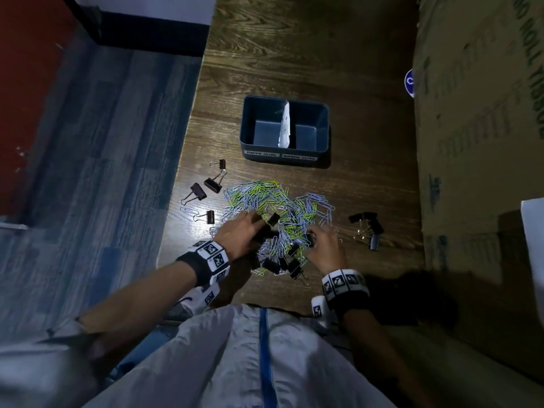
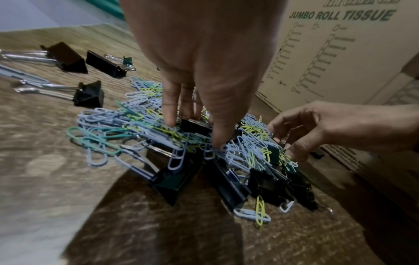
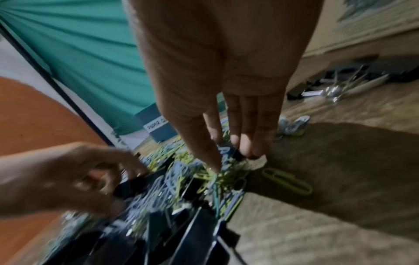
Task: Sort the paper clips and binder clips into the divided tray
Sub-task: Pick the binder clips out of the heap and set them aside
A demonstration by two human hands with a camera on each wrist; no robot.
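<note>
A mixed pile of blue, green and yellow paper clips (image 1: 265, 201) lies on the wooden table in front of the blue divided tray (image 1: 250, 125), whose two labelled compartments hold nothing. My left hand (image 1: 259, 224) reaches into the near left of the pile, its fingers curled round a black binder clip (image 1: 273, 219); the left wrist view shows that binder clip (image 2: 195, 125) between thumb and fingers. My right hand (image 1: 312, 237) pinches a small black binder clip (image 3: 235, 152) at the pile's near right edge.
Several loose binder clips (image 1: 206, 187) lie left of the pile by the table's left edge. Another cluster of binder clips (image 1: 368, 228) sits to the right. More binder clips (image 1: 282, 265) lie at the pile's near edge. A tall cardboard box (image 1: 477, 142) walls the right side.
</note>
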